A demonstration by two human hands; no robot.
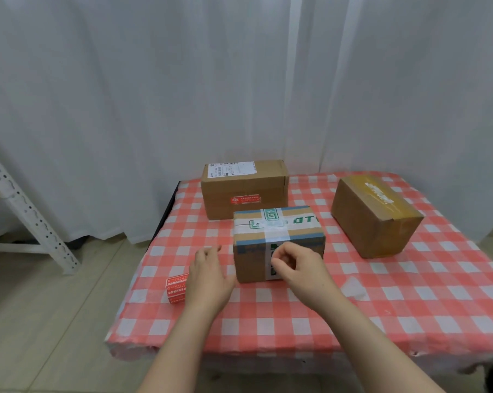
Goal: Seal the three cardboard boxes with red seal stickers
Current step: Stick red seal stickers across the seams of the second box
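A: Where were the boxes, and which bore a seal?

B: All three stood on the checked tablecloth [353,313]. The back box [244,182] already carried a red seal sticker [245,199] on its front face. The near box [278,222], crossed with green-and-white tape, and the right box [377,219], topped with glossy yellow tape, showed none.

A: And the hands?

B: The left hand [210,275] lay relaxed with loose fingers, holding nothing. It partly hid the sticker roll [176,289] near the table's left edge. The right hand [299,265] was curled before the near box's front face, thumb and forefinger pinched. Whether a sticker sat between them could not be told.

A: How would a sticker handle?

B: Probably thin, limp and tacky on one side, so it was best pinched at a corner and smoothed across the flap seam. The corrugated boxes looked stiff and light. A steadying palm on top would likely stop one sliding on the cloth.
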